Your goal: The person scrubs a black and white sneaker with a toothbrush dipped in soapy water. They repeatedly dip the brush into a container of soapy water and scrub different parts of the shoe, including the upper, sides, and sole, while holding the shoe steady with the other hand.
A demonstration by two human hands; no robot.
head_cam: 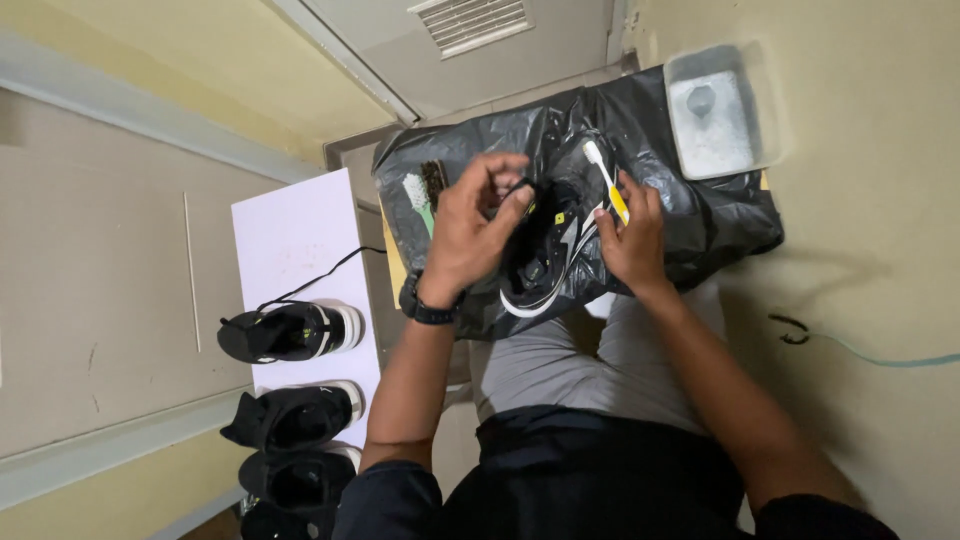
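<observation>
Above the person's grey-trousered lap (560,365), the left hand (470,235) gripped a black sneaker (540,262) over the black plastic sheet (690,215), steadying it while the right hand (630,240) clasped a yellow toothbrush (606,180).

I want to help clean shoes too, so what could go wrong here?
The toothbrush in the right hand could flick dirt past the black plastic sheet onto the floor. The black shoe, gripped by the left hand, might slip. The tub of water sits at the edge and could tip.
</observation>
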